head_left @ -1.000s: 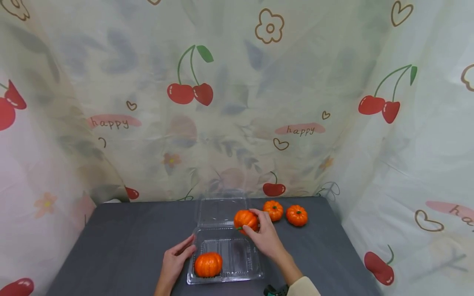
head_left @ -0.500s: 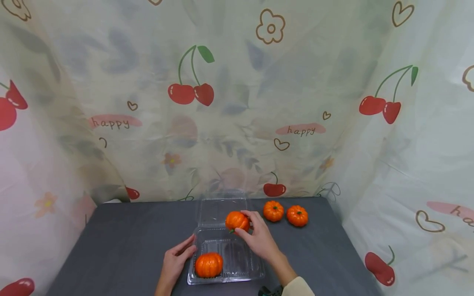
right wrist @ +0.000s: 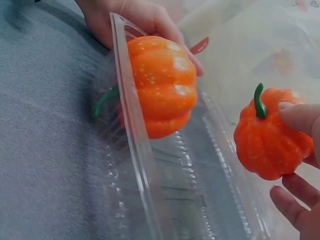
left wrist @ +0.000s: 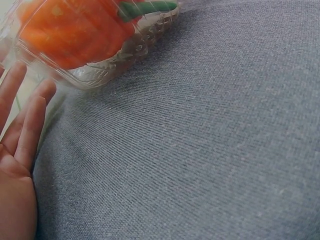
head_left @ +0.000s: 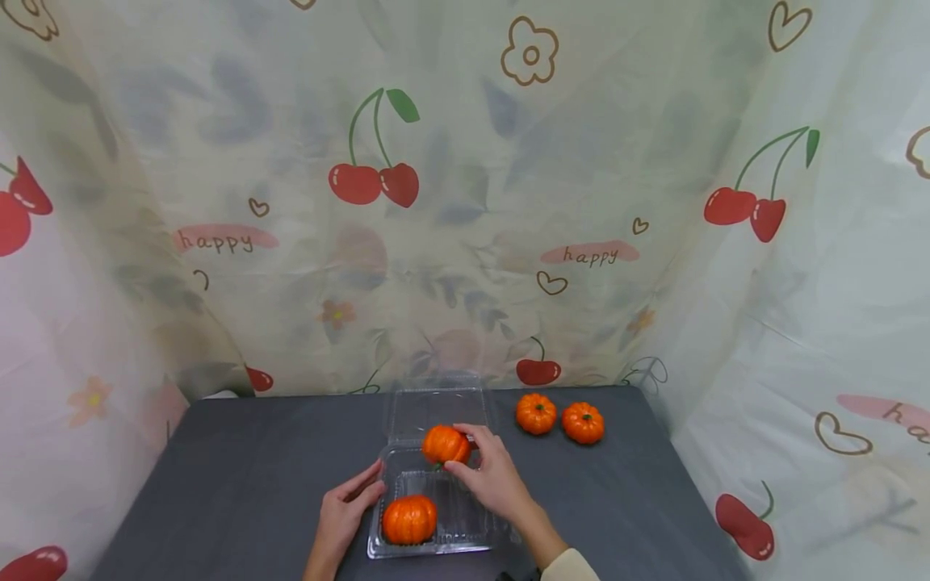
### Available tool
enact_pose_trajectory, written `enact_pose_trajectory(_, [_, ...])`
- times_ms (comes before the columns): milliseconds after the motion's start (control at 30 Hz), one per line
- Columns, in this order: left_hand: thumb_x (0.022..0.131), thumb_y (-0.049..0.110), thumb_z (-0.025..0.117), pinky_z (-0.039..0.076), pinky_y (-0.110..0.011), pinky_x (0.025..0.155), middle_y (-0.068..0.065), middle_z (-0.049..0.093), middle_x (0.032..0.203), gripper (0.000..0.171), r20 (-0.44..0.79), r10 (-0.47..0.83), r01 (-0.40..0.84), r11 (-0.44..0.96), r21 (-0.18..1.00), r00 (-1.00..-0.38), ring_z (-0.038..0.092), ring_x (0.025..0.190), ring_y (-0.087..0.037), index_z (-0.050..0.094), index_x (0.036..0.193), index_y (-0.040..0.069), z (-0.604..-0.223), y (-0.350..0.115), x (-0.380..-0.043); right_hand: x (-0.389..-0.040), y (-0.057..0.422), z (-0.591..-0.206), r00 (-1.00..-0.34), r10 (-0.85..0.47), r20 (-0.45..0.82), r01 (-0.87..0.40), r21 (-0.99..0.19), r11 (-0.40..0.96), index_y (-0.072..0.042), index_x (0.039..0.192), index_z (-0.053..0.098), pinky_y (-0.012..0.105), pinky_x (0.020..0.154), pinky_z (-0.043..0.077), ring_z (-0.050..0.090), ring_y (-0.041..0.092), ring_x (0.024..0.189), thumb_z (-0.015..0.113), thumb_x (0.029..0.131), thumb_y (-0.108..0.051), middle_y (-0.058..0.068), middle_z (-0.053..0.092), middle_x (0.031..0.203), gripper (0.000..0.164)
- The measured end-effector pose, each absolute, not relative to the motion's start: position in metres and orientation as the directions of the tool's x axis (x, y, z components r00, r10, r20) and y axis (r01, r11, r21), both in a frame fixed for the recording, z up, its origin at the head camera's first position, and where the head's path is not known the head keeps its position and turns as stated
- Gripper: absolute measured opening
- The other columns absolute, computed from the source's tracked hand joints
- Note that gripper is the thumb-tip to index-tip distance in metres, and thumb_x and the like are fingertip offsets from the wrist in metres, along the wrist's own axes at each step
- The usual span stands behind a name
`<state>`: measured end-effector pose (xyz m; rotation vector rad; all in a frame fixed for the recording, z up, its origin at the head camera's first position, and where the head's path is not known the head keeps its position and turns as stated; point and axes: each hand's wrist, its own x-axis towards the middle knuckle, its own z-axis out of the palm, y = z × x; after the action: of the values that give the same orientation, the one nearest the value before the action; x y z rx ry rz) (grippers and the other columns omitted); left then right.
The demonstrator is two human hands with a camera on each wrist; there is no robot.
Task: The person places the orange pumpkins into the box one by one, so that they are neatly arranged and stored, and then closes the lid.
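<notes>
A clear plastic clamshell box [head_left: 465, 542] lies on the dark tabletop with its lid [head_left: 436, 411] folded back. One small orange toy pumpkin [head_left: 410, 520] sits in the box's near left part, its green stem [right wrist: 104, 101] toward the near wall. My right hand [head_left: 494, 472] pinches a second toy pumpkin [right wrist: 272, 135] between thumb and fingers, over the back of the box near the hinge. At the box's left side, my left hand [head_left: 347, 510] rests its fingertips against the wall. The left wrist view shows those fingers [left wrist: 31, 131] fairly straight beside the plastic.
Two more toy pumpkins, one [head_left: 536, 414] and another [head_left: 583, 424], stand at the back right of the table [head_left: 254, 484]. A patterned curtain [head_left: 450, 242] closes off the back and both sides.
My right hand has carried its pumpkin leftward and slightly toward me, from the box's back right corner to above its back middle. The left hand and the box have stayed put.
</notes>
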<state>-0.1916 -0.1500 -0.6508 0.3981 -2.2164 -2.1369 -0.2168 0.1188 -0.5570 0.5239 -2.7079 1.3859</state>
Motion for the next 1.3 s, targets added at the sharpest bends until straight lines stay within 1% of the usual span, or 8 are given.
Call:
enact_pose_trajectory(133, [0.087,0.024,0.082,0.058,-0.016,0.08,-0.006,0.073,0.128,0.042,-0.138,-0.206,-0.147,0.029,0.989,-0.969,0.07,0.102,0.007,0.073,0.128,0.015,-0.652,-0.15,-0.192,-0.215,0.115,-0.559,-0.937,-0.289,0.198,-0.328,-0.782,0.53,-0.024,0.139,0.059,0.025,0.077,0.051,0.056,0.018,0.107,0.079,0.09,-0.035,0.0,0.065,0.128,0.055])
enact_pose_trajectory(267, [0.087,0.026,0.082,0.058,-0.016,0.081,-0.005,0.073,0.128,0.043,-0.152,-0.201,-0.158,0.014,0.987,-0.968,0.07,0.102,0.007,0.073,0.128,0.018,-0.651,-0.151,-0.191,-0.215,0.11,-0.564,-0.936,-0.3,0.185,-0.323,-0.791,0.519,-0.024,0.14,0.058,0.026,0.079,0.054,0.059,0.018,0.106,0.079,0.09,-0.036,0.001,0.065,0.129,0.055])
enact_pose_trajectory(400, [0.087,0.027,0.082,0.058,-0.016,0.081,-0.006,0.073,0.128,0.044,-0.136,-0.195,-0.142,0.017,0.99,-0.971,0.069,0.104,0.007,0.073,0.129,0.015,-0.65,-0.151,-0.191,-0.214,0.106,-0.571,-0.935,-0.313,0.168,-0.313,-0.806,0.503,-0.024,0.141,0.058,0.033,0.083,0.058,0.061,0.018,0.11,0.078,0.09,-0.036,0.001,0.064,0.133,0.056])
enact_pose_trajectory(500, [0.087,0.025,0.082,0.058,-0.016,0.08,-0.007,0.073,0.127,0.044,-0.121,-0.198,-0.128,0.024,0.991,-0.973,0.07,0.103,0.006,0.072,0.129,0.013,-0.649,-0.151,-0.19,-0.214,0.102,-0.575,-0.928,-0.326,0.179,-0.328,-0.807,0.492,-0.021,0.14,0.058,0.035,0.083,0.059,0.061,0.018,0.108,0.079,0.09,-0.033,0.003,0.064,0.133,0.056])
enact_pose_trajectory(700, [0.088,0.023,0.081,0.058,-0.015,0.079,-0.009,0.073,0.126,0.043,-0.117,-0.197,-0.123,0.017,0.992,-0.973,0.07,0.103,0.006,0.072,0.129,0.012,-0.648,-0.151,-0.188,-0.214,0.095,-0.581,-0.917,-0.337,0.215,-0.364,-0.799,0.479,-0.014,0.138,0.06,0.03,0.079,0.059,0.062,0.017,0.104,0.081,0.089,-0.026,0.006,0.065,0.129,0.055])
enact_pose_trajectory(933, [0.089,0.023,0.08,0.057,-0.015,0.081,-0.009,0.071,0.131,0.044,-0.157,-0.171,-0.157,-0.014,0.988,-0.973,0.069,0.103,0.008,0.071,0.131,0.015,-0.647,-0.152,-0.189,-0.216,0.089,-0.589,-0.921,-0.342,0.189,-0.345,-0.804,0.485,-0.014,0.138,0.059,0.022,0.081,0.057,0.062,0.021,0.11,0.08,0.089,-0.024,0.007,0.065,0.131,0.055])
enact_pose_trajectory(1133, [0.089,0.021,0.08,0.059,-0.017,0.081,-0.01,0.072,0.128,0.042,-0.144,-0.164,-0.142,-0.023,0.99,-0.976,0.072,0.104,0.001,0.072,0.13,0.014,-0.651,-0.153,-0.19,-0.215,0.083,-0.59,-0.922,-0.344,0.178,-0.349,-0.768,0.538,-0.016,0.138,0.059,0.024,0.083,0.054,0.062,0.022,0.112,0.08,0.089,-0.025,0.006,0.065,0.132,0.054])
enact_pose_trajectory(1300, [0.088,0.023,0.081,0.059,-0.017,0.082,-0.007,0.074,0.126,0.043,-0.15,-0.173,-0.149,-0.023,0.989,-0.973,0.073,0.103,0.0,0.073,0.129,0.015,-0.65,-0.153,-0.189,-0.214,0.079,-0.59,-0.919,-0.36,0.163,-0.349,-0.761,0.547,-0.014,0.139,0.059,0.026,0.085,0.055,0.063,0.024,0.113,0.078,0.09,-0.024,0.009,0.064,0.134,0.053])
